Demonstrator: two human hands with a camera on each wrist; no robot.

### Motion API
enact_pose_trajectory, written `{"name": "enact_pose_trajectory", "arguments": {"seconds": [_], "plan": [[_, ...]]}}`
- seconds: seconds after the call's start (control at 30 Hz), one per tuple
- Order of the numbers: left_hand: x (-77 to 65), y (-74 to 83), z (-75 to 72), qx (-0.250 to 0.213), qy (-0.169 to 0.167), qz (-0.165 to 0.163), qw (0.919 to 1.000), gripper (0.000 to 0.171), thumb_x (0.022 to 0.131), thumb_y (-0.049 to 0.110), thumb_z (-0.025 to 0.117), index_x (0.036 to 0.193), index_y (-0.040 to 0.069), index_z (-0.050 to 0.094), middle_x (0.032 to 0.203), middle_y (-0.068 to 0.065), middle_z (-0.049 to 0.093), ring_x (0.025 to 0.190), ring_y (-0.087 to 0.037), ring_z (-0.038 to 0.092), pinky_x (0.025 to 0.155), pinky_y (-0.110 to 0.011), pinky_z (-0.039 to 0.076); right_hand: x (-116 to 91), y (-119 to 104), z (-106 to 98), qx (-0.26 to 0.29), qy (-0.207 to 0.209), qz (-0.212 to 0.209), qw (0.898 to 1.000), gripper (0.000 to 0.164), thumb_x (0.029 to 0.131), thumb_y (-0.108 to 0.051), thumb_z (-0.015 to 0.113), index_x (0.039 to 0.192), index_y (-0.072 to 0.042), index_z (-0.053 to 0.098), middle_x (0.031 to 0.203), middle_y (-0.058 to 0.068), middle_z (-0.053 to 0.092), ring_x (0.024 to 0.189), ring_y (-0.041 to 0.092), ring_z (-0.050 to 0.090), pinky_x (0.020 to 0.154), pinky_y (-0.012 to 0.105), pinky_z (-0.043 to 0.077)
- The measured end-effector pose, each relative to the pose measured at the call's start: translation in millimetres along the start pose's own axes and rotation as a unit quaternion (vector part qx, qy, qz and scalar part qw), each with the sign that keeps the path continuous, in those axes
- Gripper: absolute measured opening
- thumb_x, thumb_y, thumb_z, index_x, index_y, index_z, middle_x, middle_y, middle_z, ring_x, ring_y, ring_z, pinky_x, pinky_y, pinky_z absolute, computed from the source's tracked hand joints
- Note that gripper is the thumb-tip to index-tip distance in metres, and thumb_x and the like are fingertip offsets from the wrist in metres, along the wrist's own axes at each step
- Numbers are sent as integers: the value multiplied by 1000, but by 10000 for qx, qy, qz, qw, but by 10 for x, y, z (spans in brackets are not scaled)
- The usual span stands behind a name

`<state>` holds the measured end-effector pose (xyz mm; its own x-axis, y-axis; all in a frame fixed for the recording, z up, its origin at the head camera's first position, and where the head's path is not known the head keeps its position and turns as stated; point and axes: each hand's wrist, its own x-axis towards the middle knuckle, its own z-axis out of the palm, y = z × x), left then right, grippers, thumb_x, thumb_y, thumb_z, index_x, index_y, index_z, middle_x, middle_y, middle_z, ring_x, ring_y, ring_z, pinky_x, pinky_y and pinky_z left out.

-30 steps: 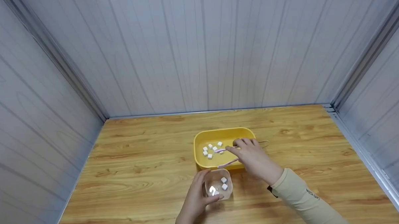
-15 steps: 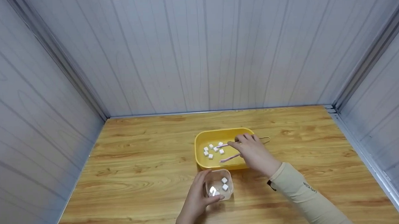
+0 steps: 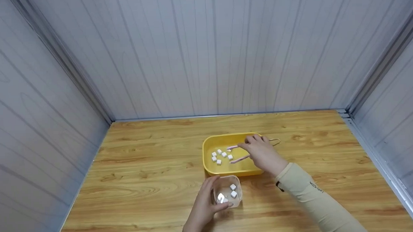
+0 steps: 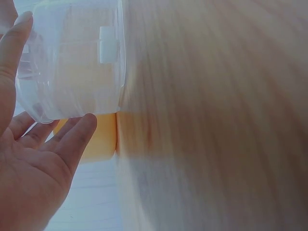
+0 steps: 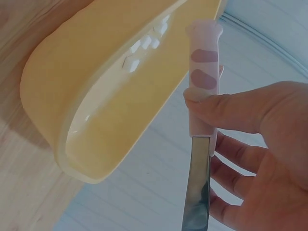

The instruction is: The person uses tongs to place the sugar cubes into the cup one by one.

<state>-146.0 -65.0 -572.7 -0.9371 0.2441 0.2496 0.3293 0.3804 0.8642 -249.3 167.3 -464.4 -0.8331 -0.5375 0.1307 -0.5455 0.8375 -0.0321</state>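
In the head view my right hand (image 3: 264, 155) holds a pair of metal tongs with pink-and-white tips (image 3: 240, 159) over a yellow plastic tub (image 3: 205, 160). The tongs' two tips stand apart, the farther one overlapping a white cube near the back. Several small white cubes (image 3: 218, 162) lie in the tub's left half. My left hand (image 3: 203, 208) grips a small clear plastic box (image 3: 226, 184) by its left side, thumb at the near edge and fingers at the far edge. A few white cubes (image 3: 233, 194) lie inside the box. The right wrist view shows the thumb pressing one tong arm (image 5: 204, 72).
The wood-grain table (image 3: 153, 166) carries both containers, with the clear box just in front of the tub. Pale panel walls (image 3: 204, 61) enclose the table at the back and both sides. A metal rail (image 3: 383, 164) runs along the right edge.
My right hand and the tongs have shifted away from the clear box, toward the tub's back right. The left hand keeps its grip on the box, and the cubes look unmoved.
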Motion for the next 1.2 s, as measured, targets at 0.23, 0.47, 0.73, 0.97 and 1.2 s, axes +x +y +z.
{"name": "enact_pose_trajectory", "arguments": {"seconds": [0.23, 0.47, 0.73, 0.97, 1.2], "plan": [[8, -1, 1, -20, -27, -83, 10000, 89, 65, 38, 84, 140, 10, 43, 136, -1, 45, 128, -23, 41, 110, -43, 29, 64, 33, 60, -33, -34, 5, 10000, 48, 81, 5, 71, 122, -18, 66, 107, 6, 58, 102, 29, 50, 89, 52, 41], [0, -16, 5, 70, -10, -18, 10000, 91, 65, 41, 83, 140, 11, 42, 137, -2, 45, 129, -24, 41, 110, -44, 29, 114, 64, 119, -70, -187, 91, 9998, 48, 79, 9, 71, 117, -20, 69, 104, 6, 58, 101, 30, 50, 89, 53, 41], [-5, -3, -15, 18, -39, -45, 10000, 90, 65, 37, 84, 141, 12, 42, 139, -2, 44, 130, -24, 39, 111, -44, 28, 140, 105, 198, -164, -302, 65, 9994, 44, 79, 8, 71, 113, -20, 71, 103, 8, 58, 100, 32, 51, 86, 55, 43], [-4, 14, -19, -16, -47, -147, 9999, 90, 64, 38, 85, 140, 13, 42, 138, -1, 44, 130, -25, 39, 111, -43, 27, 172, 104, 225, -144, -449, 102, 9988, 41, 79, 6, 71, 112, -19, 72, 101, 8, 57, 98, 32, 51, 80, 53, 42], [1, 1, -11, 55, -34, -75, 10000, 91, 64, 39, 84, 140, 12, 42, 138, -2, 45, 129, -26, 41, 110, -45, 28, 206, 86, 252, -205, -590, 84, 9980, 41, 79, 6, 72, 112, -18, 71, 102, 8, 58, 100, 32, 51, 87, 57, 41]]}}
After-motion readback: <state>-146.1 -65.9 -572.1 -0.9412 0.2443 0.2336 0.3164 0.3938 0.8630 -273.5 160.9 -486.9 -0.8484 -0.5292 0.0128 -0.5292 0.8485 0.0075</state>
